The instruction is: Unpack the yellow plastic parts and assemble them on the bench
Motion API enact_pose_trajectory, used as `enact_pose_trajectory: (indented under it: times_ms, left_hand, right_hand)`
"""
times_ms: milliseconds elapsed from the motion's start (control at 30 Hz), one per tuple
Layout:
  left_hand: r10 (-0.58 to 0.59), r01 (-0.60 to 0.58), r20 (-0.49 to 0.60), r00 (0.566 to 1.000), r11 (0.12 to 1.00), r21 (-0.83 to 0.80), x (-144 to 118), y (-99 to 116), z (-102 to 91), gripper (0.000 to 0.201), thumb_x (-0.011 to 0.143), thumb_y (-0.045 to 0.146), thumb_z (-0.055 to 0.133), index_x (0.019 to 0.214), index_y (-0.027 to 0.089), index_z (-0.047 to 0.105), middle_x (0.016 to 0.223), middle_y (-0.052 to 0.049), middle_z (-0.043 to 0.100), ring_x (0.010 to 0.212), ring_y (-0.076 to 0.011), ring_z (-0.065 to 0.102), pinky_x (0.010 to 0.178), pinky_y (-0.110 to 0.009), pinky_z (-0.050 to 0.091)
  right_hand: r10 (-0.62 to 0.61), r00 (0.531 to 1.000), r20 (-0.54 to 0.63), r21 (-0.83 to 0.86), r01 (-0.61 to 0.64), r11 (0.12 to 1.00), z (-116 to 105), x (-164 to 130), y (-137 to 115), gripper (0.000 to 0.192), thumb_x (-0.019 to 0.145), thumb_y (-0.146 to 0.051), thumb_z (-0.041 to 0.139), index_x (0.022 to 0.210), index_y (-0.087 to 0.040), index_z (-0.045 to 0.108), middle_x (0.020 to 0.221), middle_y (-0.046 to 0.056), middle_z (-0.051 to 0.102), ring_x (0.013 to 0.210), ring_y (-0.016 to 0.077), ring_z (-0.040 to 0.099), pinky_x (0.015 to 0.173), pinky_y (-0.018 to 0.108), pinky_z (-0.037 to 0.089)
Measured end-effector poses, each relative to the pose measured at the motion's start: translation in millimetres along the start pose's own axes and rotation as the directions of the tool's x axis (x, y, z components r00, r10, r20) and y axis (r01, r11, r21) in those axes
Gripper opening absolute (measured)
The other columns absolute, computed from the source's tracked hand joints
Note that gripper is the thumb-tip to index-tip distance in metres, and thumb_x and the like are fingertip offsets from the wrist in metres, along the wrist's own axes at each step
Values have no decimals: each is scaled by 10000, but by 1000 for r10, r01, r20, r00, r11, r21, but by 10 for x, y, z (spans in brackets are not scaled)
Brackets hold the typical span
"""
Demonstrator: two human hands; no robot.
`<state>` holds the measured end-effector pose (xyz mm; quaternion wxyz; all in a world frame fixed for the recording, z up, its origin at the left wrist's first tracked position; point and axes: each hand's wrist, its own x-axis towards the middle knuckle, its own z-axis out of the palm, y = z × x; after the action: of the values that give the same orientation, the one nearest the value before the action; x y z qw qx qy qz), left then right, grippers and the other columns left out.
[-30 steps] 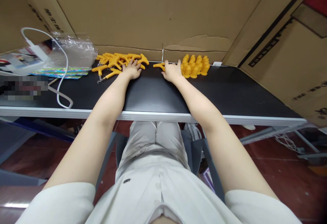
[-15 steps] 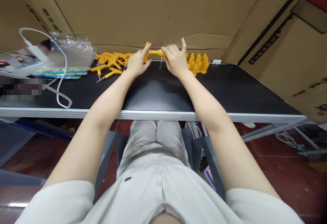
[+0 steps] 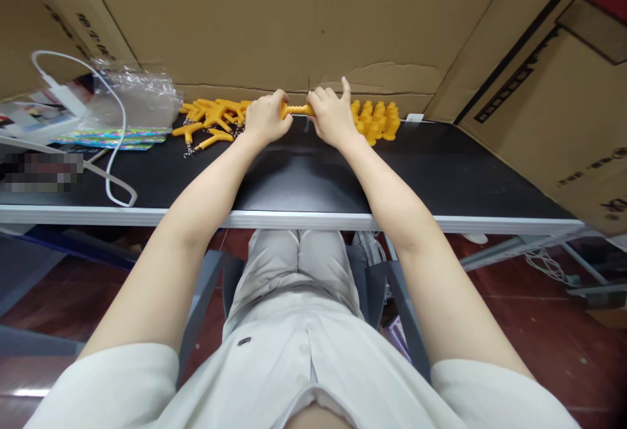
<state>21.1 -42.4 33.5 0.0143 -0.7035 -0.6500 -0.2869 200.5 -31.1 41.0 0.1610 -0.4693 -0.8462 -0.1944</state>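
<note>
Between my two hands a yellow T-shaped handle (image 3: pixel 298 110) lies level, its ribbed shaft showing in the gap. My left hand (image 3: pixel 266 117) is closed around the crossbar end, which the fingers mostly cover. The fingers of my right hand (image 3: pixel 333 114) pinch the other end of the shaft, with one finger sticking up. Whether a separate yellow piece sits under the right fingers cannot be made out. Left of my hands is a pile of yellow T-shaped handles (image 3: pixel 215 114), some with metal spiral ends. Several yellow peg-like pieces (image 3: pixel 377 122) stand in rows beside my right hand.
The black tabletop (image 3: pixel 304 174) has a silver front edge (image 3: pixel 304 221). Cardboard (image 3: pixel 245 24) walls the back and right side. On the left lie a clear plastic bag (image 3: pixel 142 96), colourful packets (image 3: pixel 112 138) and a white cable (image 3: pixel 122 115).
My left fingers have closed further around the crossbar, which stuck up above them before. My right hand has shifted slightly, its raised finger a little lower.
</note>
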Motion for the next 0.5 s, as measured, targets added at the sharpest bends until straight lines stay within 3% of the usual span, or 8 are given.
enact_pose_trajectory:
  times_ms: [100,233,400,500]
  left_hand:
    - [-8,8,3,1000,1000,-5,3,21,13,610,951,259,621,1558,208,668,1423,-136,728,1461,-437,602,1301,-515,404]
    - [-6,6,-16,1000,1000,-5,33,-12,27,585,938,268,647,1519,226,695,1384,-119,739,1444,-432,612,1291,-514,419]
    - [-11,11,2,1000,1000,18,58,-59,39,542,926,274,662,1462,225,727,1331,-109,762,1415,-433,639,1269,-534,444]
    - [-3,3,28,1000,1000,14,62,-38,38,491,923,280,661,1400,212,758,1310,-116,778,1403,-434,649,1259,-543,459]
  right_hand:
    - [12,999,-41,11,-11,1000,5,1,14,582,1091,-131,212,1560,-151,556,1538,175,658,1484,358,584,1401,663,125]
    - [-14,1000,6,70,13,997,29,-8,64,542,1097,-223,290,1577,-125,521,1571,219,632,1481,381,573,1394,657,159]
    - [-51,997,50,82,47,996,64,5,124,493,1089,-225,335,1507,-138,581,1532,227,660,1494,415,554,1368,723,165]
    - [-40,999,11,56,39,998,67,20,143,458,1103,-243,384,1496,-156,604,1502,210,686,1479,415,566,1372,724,157]
